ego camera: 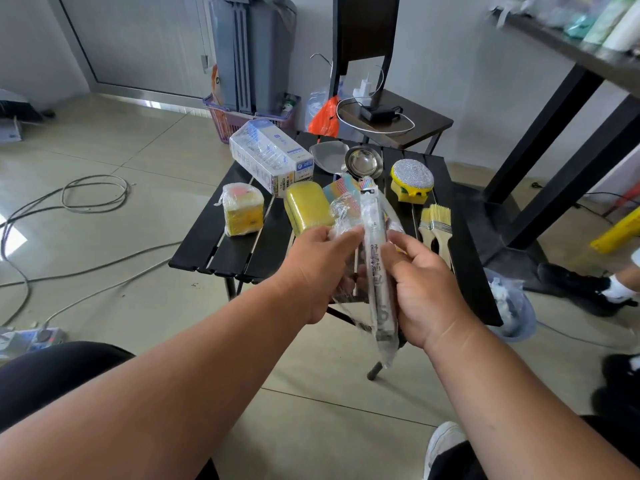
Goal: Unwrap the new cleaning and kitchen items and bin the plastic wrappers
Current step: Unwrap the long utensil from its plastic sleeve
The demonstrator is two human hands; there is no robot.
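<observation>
**Both hands on a wrapped utensil above the black table**

In the middle of the frame I hold a long, narrow wrapped item (375, 268), sealed in clear plastic with printing down its length; what is inside I cannot tell. My right hand (420, 289) has its fingers curled round the packet's lower half, thumb lying along the front. My left hand (317, 271) pinches a crumpled flap of loose clear plastic (341, 216) at the packet's left edge, fingertips closed on the film. The packet stands nearly upright, its top reaching over the table's middle and its bottom hanging below the near table edge.

Behind my hands is the slatted black table (204, 251). On its left side sits a yellow sponge pack (242, 209), still in plastic. Just right of it lies a bare yellow sponge (306, 207). At the upper left of the table rests a white box (272, 157) in clear wrap. Toward the far edge are a metal spatula head (327, 155) and a steel ladle bowl (363, 162), side by side. On the right stands a scrubber (412, 180) with a silver pad on a yellow base, and nearer me two paintbrushes (436, 226) with pale bristles lie side by side.

At the right, beside the table on the floor, a small bin (512, 306) holds crumpled clear wrappers.
</observation>
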